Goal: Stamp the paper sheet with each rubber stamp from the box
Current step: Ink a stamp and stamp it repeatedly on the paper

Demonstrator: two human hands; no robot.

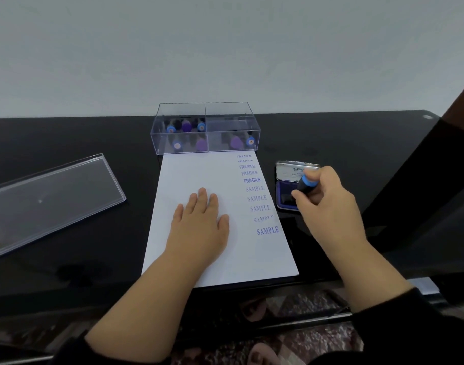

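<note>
A white paper sheet (pixel 196 169) lies on the black table, with several blue FRAGILE and SAMPLE prints down its right side. My left hand (pixel 199 222) presses flat on the sheet's middle, fingers straight. My right hand (pixel 323 201) grips a rubber stamp (pixel 306 184) with a black body and blue top, its lower end over the open blue ink pad (pixel 285 192) right of the sheet. A clear plastic box (pixel 206 127) with several blue-topped and purple-topped stamps stands at the sheet's far edge.
The box's clear lid (pixel 49 198) lies flat on the table at the left. A grey wall rises behind the table. The table's front edge runs below the sheet, with patterned floor under it. A dark object stands at the far right.
</note>
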